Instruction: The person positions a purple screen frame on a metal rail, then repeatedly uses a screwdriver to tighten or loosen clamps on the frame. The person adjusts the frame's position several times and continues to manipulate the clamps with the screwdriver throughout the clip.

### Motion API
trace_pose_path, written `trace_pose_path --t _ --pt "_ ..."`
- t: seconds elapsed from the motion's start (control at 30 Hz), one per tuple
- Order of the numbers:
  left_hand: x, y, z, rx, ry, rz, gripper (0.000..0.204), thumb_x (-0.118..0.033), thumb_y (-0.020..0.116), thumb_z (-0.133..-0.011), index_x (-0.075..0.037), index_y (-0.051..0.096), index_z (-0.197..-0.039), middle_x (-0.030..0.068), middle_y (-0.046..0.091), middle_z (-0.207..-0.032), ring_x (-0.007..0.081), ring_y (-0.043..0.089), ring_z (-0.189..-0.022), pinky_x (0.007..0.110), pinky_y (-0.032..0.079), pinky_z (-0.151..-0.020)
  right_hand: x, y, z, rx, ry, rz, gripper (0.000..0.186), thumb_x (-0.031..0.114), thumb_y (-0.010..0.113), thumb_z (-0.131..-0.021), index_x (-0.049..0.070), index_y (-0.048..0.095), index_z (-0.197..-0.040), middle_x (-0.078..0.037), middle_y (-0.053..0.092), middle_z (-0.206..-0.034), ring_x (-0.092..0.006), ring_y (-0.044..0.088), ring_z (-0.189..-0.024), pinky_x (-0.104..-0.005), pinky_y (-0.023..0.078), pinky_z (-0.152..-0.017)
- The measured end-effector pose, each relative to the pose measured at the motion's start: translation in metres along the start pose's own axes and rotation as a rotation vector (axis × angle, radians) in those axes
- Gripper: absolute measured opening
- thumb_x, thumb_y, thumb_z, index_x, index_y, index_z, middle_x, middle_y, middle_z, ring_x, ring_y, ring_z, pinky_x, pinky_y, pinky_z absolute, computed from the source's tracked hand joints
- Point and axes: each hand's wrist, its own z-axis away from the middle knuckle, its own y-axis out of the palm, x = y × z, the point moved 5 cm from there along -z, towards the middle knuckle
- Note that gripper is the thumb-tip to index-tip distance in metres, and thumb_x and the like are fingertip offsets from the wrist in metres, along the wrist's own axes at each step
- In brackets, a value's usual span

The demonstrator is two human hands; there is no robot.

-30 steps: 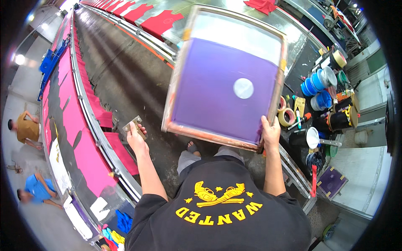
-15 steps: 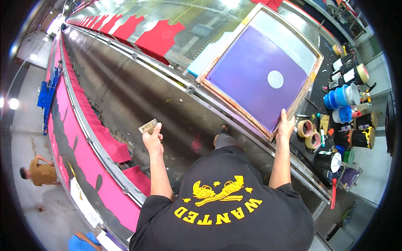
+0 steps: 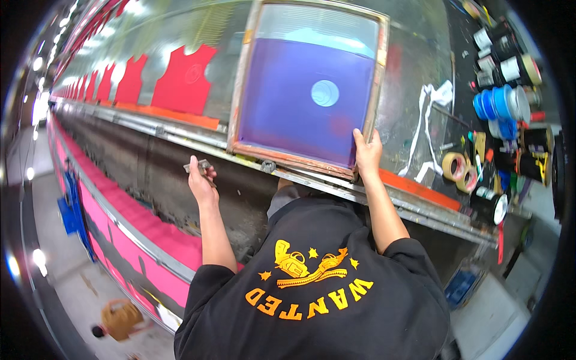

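Note:
My right hand (image 3: 368,155) grips the lower right corner of a screen printing frame (image 3: 294,123), thumb on its near face. The frame has a worn wooden rim and a purple-coated mesh with a pale round spot; its lower edge is at the table's near rail. My left hand (image 3: 203,183) is held up over the aisle, left of the frame. Its fingers are closed on a small metal bracket (image 3: 205,166), whose exact kind I cannot make out. Red shirt-shaped fabric pieces (image 3: 185,81) lie in a row on the table left of the frame.
Tape rolls (image 3: 454,166), blue tubs (image 3: 492,105) and dark ink pots (image 3: 519,71) crowd the table's right end. White strips (image 3: 417,129) lie right of the frame. Behind the aisle at left runs another table with pink fabric (image 3: 114,231); a person (image 3: 120,319) is beyond it.
The view has turned, so the tables and aisle lie at another angle. The frame now stands squarer to the near rail, further left in view. Both hands keep their holds.

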Motion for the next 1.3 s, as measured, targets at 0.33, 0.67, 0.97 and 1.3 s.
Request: trace_pose_path --t 0.33,0.67,0.97,1.3 --pt "0.041 0.125 -0.128 0.53 -0.133 -0.185 0.051 -0.043 0.061 -0.108 0.005 0.067 -0.122 0.0073 0.069 -0.103 0.0151 0.065 -0.089 0.032 0.053 -0.08 0.023 0.037 0.008 -0.247 -0.115 0.253 0.035 0.029 0.075 -0.094 0.0 0.069 -0.113 -0.024 0.072 -0.095 -0.042 0.071 -0.091 -0.0473 0.055 -0.083" --pt "0.03 0.162 -0.125 0.628 -0.181 -0.172 0.04 -0.042 0.064 -0.106 -0.006 0.07 -0.09 0.0007 0.065 -0.074 0.0094 0.057 -0.055 0.026 0.043 -0.05 0.03 0.037 0.021 -0.393 -0.221 0.555 0.041 0.027 0.079 -0.092 0.001 0.071 -0.123 -0.018 0.066 -0.101 -0.037 0.065 -0.096 -0.0446 0.053 -0.087" --pt "0.054 0.125 -0.133 0.656 -0.183 -0.363 0.054 -0.043 0.06 -0.108 0.004 0.071 -0.131 0.0048 0.074 -0.104 0.0084 0.063 -0.082 0.026 0.051 -0.071 0.012 0.045 0.019 -0.445 -0.286 0.681 0.049 0.028 0.082 -0.087 0.003 0.069 -0.127 -0.016 0.059 -0.113 -0.0355 0.061 -0.105 -0.0476 0.05 -0.093" --pt "0.057 0.121 -0.107 0.549 -0.09 -0.496 0.055 -0.044 0.059 -0.109 0.004 0.068 -0.135 -0.0001 0.069 -0.102 0.0054 0.052 -0.079 0.024 0.044 -0.068 0.012 0.028 0.021 -0.42 -0.26 0.726 0.055 0.028 0.08 -0.09 -0.001 0.064 -0.134 -0.016 0.057 -0.123 -0.0339 0.058 -0.116 -0.0476 0.048 -0.098"
